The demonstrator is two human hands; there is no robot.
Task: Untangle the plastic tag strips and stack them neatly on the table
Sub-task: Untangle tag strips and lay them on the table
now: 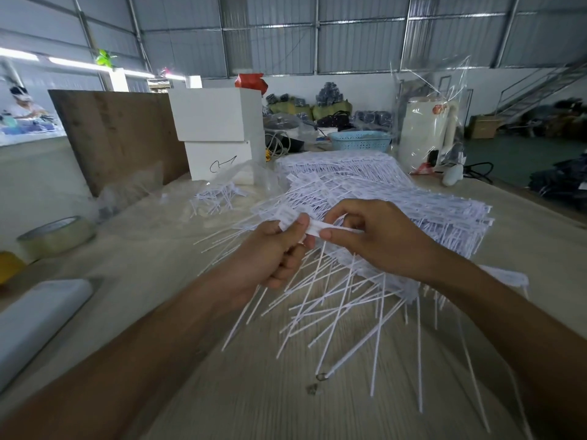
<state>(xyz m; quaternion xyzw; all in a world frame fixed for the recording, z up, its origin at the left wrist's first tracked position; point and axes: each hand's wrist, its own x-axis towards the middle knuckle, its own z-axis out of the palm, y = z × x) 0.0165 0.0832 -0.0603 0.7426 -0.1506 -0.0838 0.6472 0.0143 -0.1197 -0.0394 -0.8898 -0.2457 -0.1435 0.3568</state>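
My left hand point(273, 252) grips a bunch of white plastic tag strips point(333, 300) by their flat heads, and their thin tails fan out downward over the table point(222, 376). My right hand point(378, 236) pinches one strip's flat head point(313, 228) between thumb and fingers, right beside the left thumb. Behind both hands lies a large heap of tag strips point(365, 188), partly layered in rows. A small loose cluster of strips point(216, 198) lies further left.
A tape roll point(57, 236) and a grey-white flat object point(38, 315) sit at the left. Two white boxes point(219, 138), a brown board point(117, 134), a blue basket point(360, 141) and a bagged white appliance point(425, 131) stand at the back. Clear plastic wrap point(133, 188) lies left.
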